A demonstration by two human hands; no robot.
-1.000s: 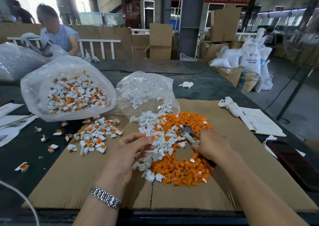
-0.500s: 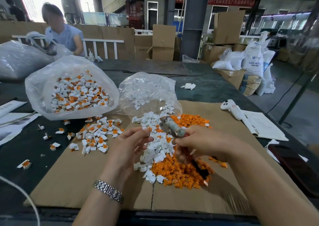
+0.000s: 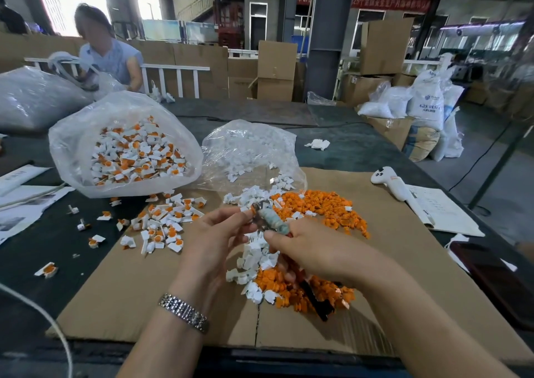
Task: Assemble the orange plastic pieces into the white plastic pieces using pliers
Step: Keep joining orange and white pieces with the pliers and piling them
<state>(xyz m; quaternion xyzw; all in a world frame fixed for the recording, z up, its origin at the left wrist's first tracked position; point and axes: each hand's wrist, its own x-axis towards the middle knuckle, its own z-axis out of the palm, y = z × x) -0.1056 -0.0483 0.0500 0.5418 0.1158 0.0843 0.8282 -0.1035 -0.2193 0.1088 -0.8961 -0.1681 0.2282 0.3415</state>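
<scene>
My right hand (image 3: 312, 250) grips the pliers (image 3: 270, 218), whose jaws point up and left and whose dark handles stick out below the palm. My left hand (image 3: 215, 233) pinches a small white piece (image 3: 245, 209) with an orange bit at the plier jaws. Both hands hover over a mixed pile on the cardboard sheet (image 3: 115, 285): loose white pieces (image 3: 254, 259) on the left and loose orange pieces (image 3: 320, 207) on the right. A heap of assembled white-and-orange pieces (image 3: 161, 224) lies to the left.
A clear bag of assembled pieces (image 3: 127, 149) stands at back left, a clear bag of white pieces (image 3: 248, 149) behind the pile. A white handheld device (image 3: 390, 182) and papers (image 3: 442, 213) lie right. Another person (image 3: 107, 54) works across the table.
My right hand lifted the pliers off the orange pile and swung their jaws up and left to meet my left hand, which rose slightly with its pinched piece.
</scene>
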